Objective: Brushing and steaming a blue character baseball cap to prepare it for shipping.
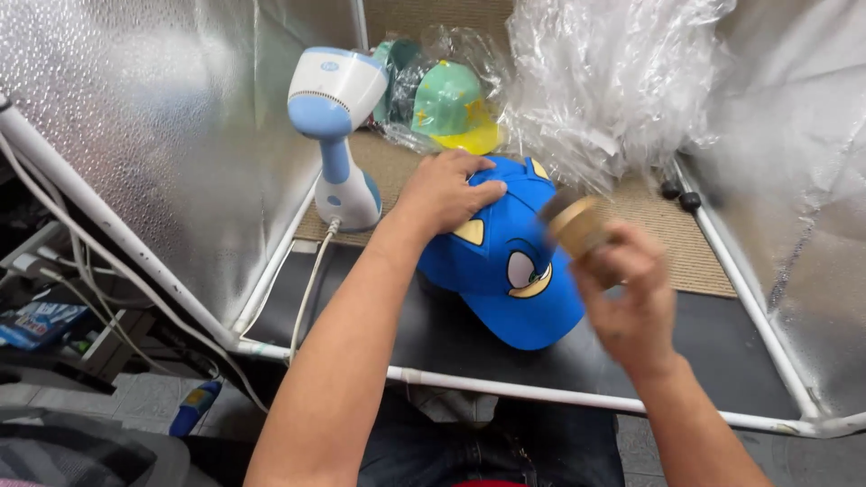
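Left hand (448, 191): I press it flat on the blue cartoon-eyed cap (505, 257), on the black mat (433, 334).
Right hand (622, 293): I grip a blurry round wooden brush (575, 225).
Progress: cannot tell; brush is just above the cap.

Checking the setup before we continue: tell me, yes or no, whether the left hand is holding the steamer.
No: the left hand rests on top of the blue cap, while the steamer stands untouched beside it.
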